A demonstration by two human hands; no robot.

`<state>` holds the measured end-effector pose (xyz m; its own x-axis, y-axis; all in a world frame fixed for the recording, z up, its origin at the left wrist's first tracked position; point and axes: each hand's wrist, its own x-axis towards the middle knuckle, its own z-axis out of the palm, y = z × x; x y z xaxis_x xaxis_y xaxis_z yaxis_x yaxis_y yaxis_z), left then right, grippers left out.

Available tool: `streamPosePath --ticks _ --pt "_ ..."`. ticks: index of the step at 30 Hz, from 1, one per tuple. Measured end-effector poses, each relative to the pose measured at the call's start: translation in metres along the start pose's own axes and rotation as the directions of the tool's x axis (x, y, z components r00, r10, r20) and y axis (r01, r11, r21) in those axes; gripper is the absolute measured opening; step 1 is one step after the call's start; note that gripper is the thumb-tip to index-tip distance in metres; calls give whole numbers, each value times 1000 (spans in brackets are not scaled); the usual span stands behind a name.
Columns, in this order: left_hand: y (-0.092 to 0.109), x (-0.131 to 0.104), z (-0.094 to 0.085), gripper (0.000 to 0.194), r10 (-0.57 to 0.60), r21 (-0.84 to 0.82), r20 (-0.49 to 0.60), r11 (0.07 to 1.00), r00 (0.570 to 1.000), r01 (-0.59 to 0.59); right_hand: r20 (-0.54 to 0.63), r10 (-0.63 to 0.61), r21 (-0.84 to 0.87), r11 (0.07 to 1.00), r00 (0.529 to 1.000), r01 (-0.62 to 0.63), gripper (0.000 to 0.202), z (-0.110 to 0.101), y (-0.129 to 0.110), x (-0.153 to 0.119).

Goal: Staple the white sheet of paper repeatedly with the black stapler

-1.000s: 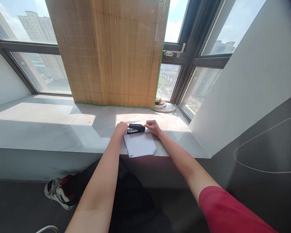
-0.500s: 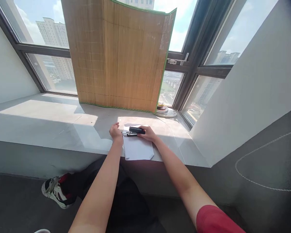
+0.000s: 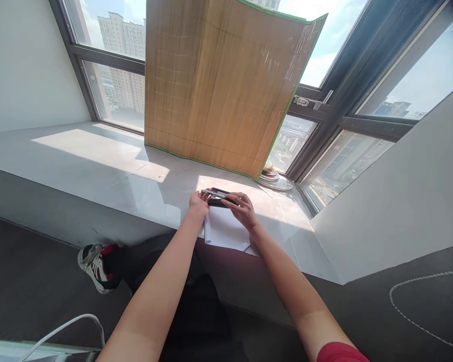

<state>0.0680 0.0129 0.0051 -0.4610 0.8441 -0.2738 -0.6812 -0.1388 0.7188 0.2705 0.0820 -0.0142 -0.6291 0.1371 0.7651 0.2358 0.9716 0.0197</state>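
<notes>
A black stapler (image 3: 216, 202) is held over the upper part of the white paper (image 3: 226, 230), with a silver metal strip showing along its top. My right hand (image 3: 244, 207) grips its right end, fingers laid across the body. At the opposite end, my left hand (image 3: 199, 203) has its fingers closed on the stapler's tip; part of those fingers is hidden. The paper lies on the pale window sill, its front edge at the sill's edge and its lower right corner folded or bent.
A bamboo mat (image 3: 219, 90) with green edging leans against the window behind the sill (image 3: 109, 188). Stacked round discs or plates (image 3: 274, 180) sit at the mat's right foot. A white cable (image 3: 79, 318) curves at lower left, and a twisted cord (image 3: 403, 314) hangs at right.
The stapler has been raised and turned between my hands, so its metal strip now faces up. My right hand has shifted over the top of it. The camera view has swung and tilted.
</notes>
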Motion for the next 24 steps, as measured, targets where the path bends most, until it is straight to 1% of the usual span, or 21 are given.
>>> streamPosePath --ticks 2,3,4,5,6,7,8,9,10,11,12,13,15,17,18,20,22,24 --pt "0 0 0 31 -52 -93 -71 995 996 46 -6 -45 -64 997 999 45 36 1 0 -2" --pt "1 0 0 28 -78 -147 -106 987 991 62 -10 -49 -86 995 999 48 36 2 1 -2" --pt "1 0 1 26 -95 -189 -131 979 987 69 -25 -33 -94 995 999 30 35 3 1 -3" --pt "1 -1 1 24 -106 -227 -152 971 983 70 -60 10 -87 996 998 -15 32 4 2 -3" --pt "2 -2 2 24 -110 -259 -170 964 979 64 -110 84 -60 994 990 -91 26 5 3 -3" --pt "3 -4 2 24 -106 -287 -186 957 977 49 -166 188 -9 981 968 -192 20 7 4 -3" --pt "4 -5 2 25 -93 -311 -200 950 975 27 -208 313 67 950 927 -306 17 8 6 -3" --pt "6 -7 2 25 -73 -329 -212 944 975 -1 -219 440 160 897 871 -413 20 8 9 -4" --pt "7 -8 1 26 -48 -345 -223 938 974 -33 -192 549 252 829 814 -500 27 8 11 -4" --pt "9 -10 1 27 -21 -357 -234 932 972 -66 -131 626 330 758 768 -562 33 8 14 -5" --pt "11 -11 1 28 3 -368 -243 925 970 -95 -55 672 389 696 739 -604 36 7 17 -6" --pt "12 -11 1 28 32 -372 -248 920 968 -126 20 691 429 647 722 -631 36 6 19 -7" --pt "13 -12 2 28 95 -366 -245 912 965 -183 144 684 466 591 715 -658 35 4 23 -9" --pt "12 -11 4 23 168 -338 -204 912 964 -230 224 653 480 572 723 -665 34 4 24 -10" --pt "11 -11 5 20 199 -317 -159 917 967 -241 249 638 482 571 729 -664 34 4 24 -10" --pt "7 -11 7 13 229 -253 -22 940 973 -227 277 609 481 582 743 -656 36 5 23 -8" --pt "2 -11 10 8 215 -138 145 971 966 -196 293 579 491 592 761 -639 36 5 22 -6" --pt "-5 -11 11 19 186 16 293 980 938 -199 265 575 551 569 774 -610 37 3 21 -3"
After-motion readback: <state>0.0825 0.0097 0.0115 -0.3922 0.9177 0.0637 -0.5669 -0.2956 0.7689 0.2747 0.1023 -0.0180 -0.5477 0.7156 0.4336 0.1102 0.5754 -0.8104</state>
